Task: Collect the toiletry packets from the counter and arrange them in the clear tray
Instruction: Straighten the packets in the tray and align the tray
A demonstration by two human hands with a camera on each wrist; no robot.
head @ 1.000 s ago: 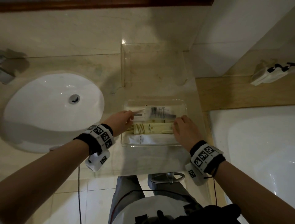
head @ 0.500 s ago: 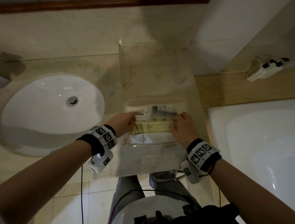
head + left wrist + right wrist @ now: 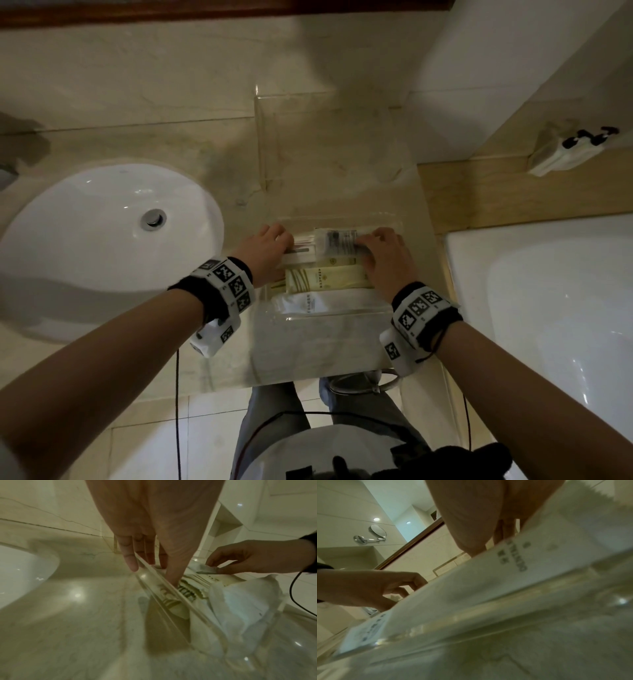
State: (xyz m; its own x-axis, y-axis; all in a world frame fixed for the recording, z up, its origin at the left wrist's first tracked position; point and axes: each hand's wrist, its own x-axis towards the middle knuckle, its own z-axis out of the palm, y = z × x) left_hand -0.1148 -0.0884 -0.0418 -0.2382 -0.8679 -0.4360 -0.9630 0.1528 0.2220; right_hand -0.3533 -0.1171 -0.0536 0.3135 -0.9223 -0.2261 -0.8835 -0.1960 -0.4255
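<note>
While both hands reach into the clear tray on the marble bench, the toiletry packets lie stacked flat between them. The left hand straddles the tray's left wall, its straight fingers spread, one outside the wall and the others inside, touching the white packet with a grey stripe at the far left. The right hand has its fingers curled down onto the printed clear packet at the far side of the tray, thumb and fingertips pinching its right end as the left wrist view shows. Nearer the person from that packet lies a cream packet with gold stripes at its left end, then a white packet closest to the wrists. Small vertical lettering runs across each, too fine to read from the head view; in the right wrist view a white packet shows blurred print that may read "DENTAL", though I cannot be sure. Left of the left hand sits the white oval sink; right of the right hand, a white bathtub.
</note>
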